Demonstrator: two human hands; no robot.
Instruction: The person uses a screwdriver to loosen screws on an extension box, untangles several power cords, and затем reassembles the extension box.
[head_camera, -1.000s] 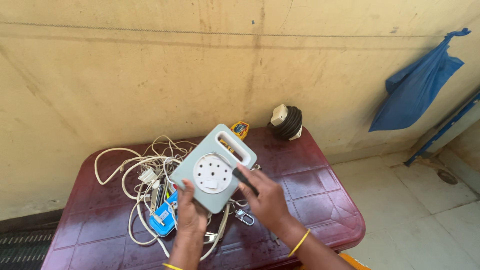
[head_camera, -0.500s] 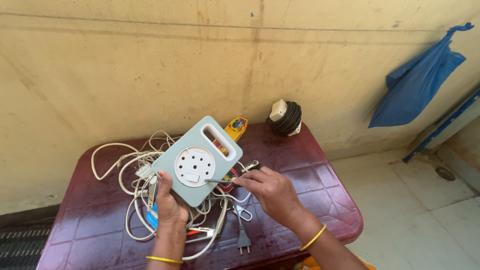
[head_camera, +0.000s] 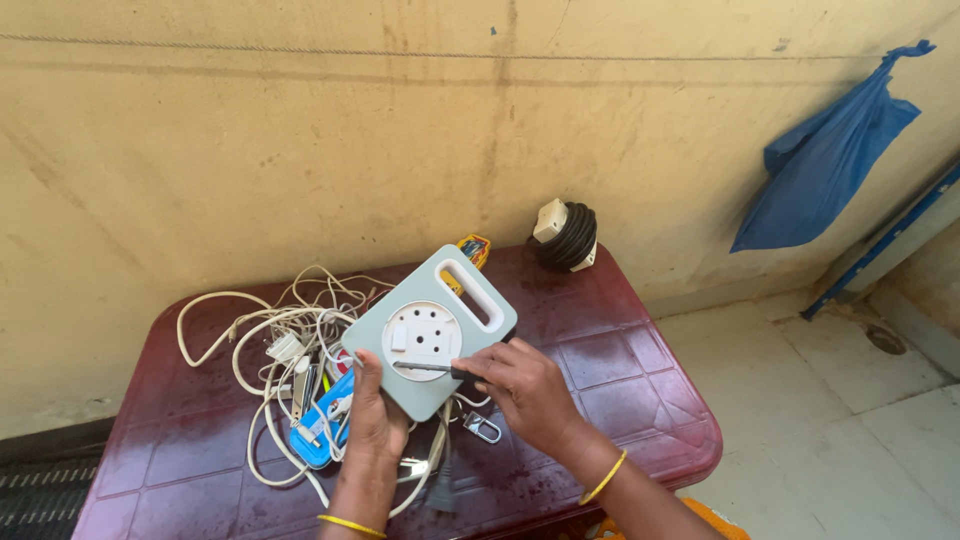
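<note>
Head view: the left hand comes up from the 6 o'clock edge and grasps the pale green extension reel box at its lower left corner, thumb on the front face, fingers wrapped behind. The box is tilted, its carry handle slot pointing toward 1 o'clock, and it is held up above the dark red surface near the middle of the frame. On its face sits a round white socket plate.

The right hand reaches in from 5 o'clock, its fingers clenched around the dark handle of a screwdriver. The thin shaft runs toward 9 o'clock and its tip touches the lower part of the socket plate. Each wrist carries a yellow bangle.

Under and at 9 o'clock of the box lies a tangle of white cables, with a blue tool among them. A metal clip lies just below the right hand. At 1 o'clock, near the wall, stands a coil of black cable with a white plug. A blue bag hangs on the wall at 2 o'clock.
</note>
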